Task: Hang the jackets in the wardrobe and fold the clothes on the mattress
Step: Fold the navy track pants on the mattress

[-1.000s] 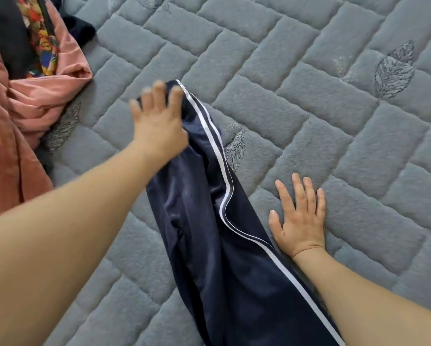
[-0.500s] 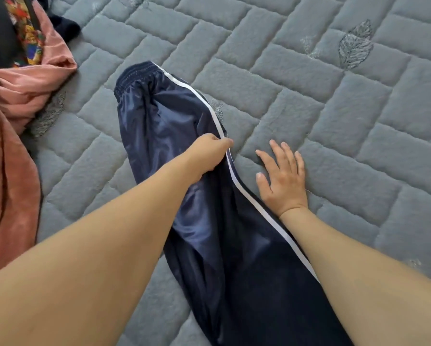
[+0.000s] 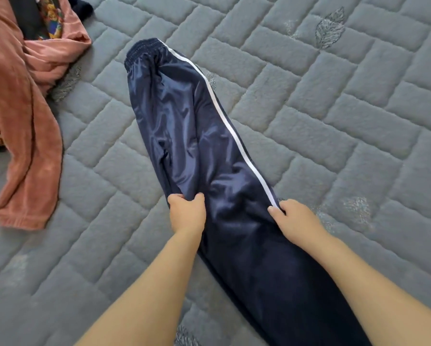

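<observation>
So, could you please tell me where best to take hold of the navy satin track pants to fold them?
Probably at the elastic waistband of the navy satin track pants, reached from the far end: it is the firmest, flattest edge. Both the left hand and the right hand pinch mid-leg edges now.

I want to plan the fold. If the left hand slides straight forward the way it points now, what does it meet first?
Only the navy track pants themselves: the left hand grips their left edge and points up the leg toward the elastic cuff.

No readable text, labels or numbers anywhere.
</observation>
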